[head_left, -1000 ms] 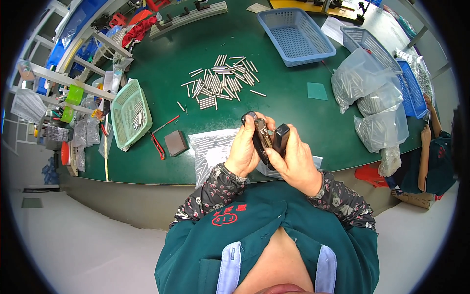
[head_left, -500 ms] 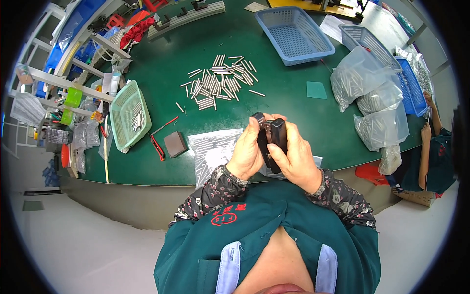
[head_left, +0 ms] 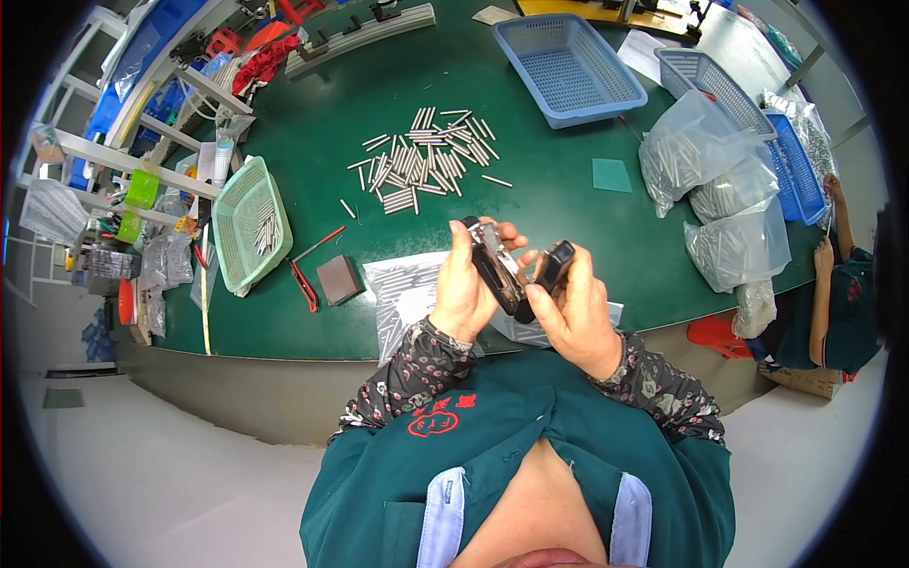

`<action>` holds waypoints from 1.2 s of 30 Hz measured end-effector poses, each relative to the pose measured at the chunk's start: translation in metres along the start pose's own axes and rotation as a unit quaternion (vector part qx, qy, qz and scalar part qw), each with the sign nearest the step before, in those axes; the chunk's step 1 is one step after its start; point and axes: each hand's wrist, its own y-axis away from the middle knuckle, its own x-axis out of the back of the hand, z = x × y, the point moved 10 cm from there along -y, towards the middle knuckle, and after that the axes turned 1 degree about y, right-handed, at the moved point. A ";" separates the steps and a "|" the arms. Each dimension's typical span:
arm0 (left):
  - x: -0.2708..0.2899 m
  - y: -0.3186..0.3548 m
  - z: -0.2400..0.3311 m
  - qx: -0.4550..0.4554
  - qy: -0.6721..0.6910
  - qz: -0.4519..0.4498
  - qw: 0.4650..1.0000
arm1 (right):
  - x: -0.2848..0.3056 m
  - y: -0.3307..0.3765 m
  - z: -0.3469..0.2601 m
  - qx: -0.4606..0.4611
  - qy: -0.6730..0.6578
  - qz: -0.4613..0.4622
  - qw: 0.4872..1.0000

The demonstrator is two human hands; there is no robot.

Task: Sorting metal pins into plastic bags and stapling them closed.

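Observation:
Above the near edge of the table, my two hands hold a black stapler with its hinged body spread apart, so shiny metal parts show inside. My left hand is closed around the longer half, thumb along its outer side. The other black half is gripped between the thumb and fingers of my right hand. Beneath my hands lie a clear plastic bag of metal pins and a second clear bag, partly covered by the hands.
Loose metal pins lie in a heap mid-table. A green basket, red-handled pliers and a brown block are at left. Blue basket stands far right of centre; filled bags sit right, near another person's arm.
The stapler's two halves have swung apart, showing the metal inside. My left hand has shifted slightly left and tilted its half; my right hand has moved slightly right and down.

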 end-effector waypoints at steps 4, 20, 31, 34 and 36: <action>0.001 -0.003 0.014 -0.022 0.052 0.007 0.998 | 0.005 0.002 -0.008 0.014 -0.034 0.015 0.999; -0.008 -0.004 0.006 0.037 0.034 -0.031 0.998 | -0.009 -0.004 -0.037 0.170 0.015 -0.101 0.980; -0.008 -0.005 0.009 0.035 0.028 -0.034 0.998 | -0.011 -0.002 -0.036 0.181 0.025 -0.093 0.979; -0.009 -0.008 0.015 0.020 0.042 -0.045 0.998 | -0.009 -0.001 -0.038 0.196 0.034 -0.083 0.977; -0.009 -0.008 0.013 0.027 0.050 -0.047 0.997 | -0.006 0.002 -0.044 0.235 0.035 -0.063 0.969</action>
